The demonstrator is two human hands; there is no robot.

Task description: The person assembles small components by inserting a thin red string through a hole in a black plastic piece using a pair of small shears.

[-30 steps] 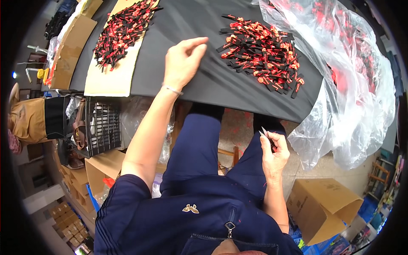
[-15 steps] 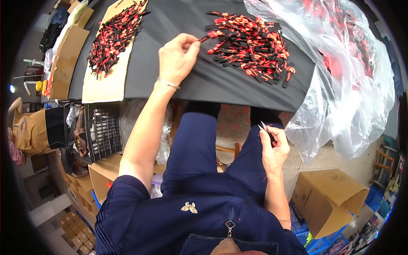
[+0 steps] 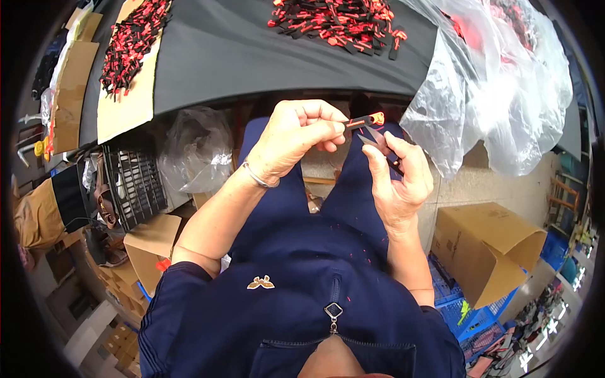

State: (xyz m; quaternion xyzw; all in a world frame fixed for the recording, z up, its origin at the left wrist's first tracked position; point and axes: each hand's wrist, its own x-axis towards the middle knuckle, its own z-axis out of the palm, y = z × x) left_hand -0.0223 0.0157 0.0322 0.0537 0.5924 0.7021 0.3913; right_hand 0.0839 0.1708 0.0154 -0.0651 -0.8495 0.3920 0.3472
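Trimming step, by the look of it. Left hand (image 3: 293,142) pinches one small black-and-orange piece (image 3: 363,120) between thumb and fingertips, held up over the lap, just below the counter (image 3: 252,57) edge. Right hand (image 3: 397,179) is closed around a small pair of thread snips (image 3: 378,140); the blades point up and left, tips just beside the piece's orange end. Can't tell whether the blades are touching it yet, or how far they're parted.

Judgement: the cut itself is what's in hand, one piece at a time. Next move calls for lining the snip tips up on whatever excess sits at the orange end, keeping the piece steady in the pinch, and cutting clear of the left fingertips, which are close to the blades.

The piece: slim, short, black body with a bright orange tip. Detail too small to read beyond that.

Supply and output seem to be on the counter: a loose heap of the same black/orange pieces (image 3: 334,22) at top centre on the dark cover, and a second batch (image 3: 132,41) on a cardboard sheet (image 3: 123,107) at top left. Clear plastic bag (image 3: 498,94) hangs off the counter's right end, with more reddish pieces inside.
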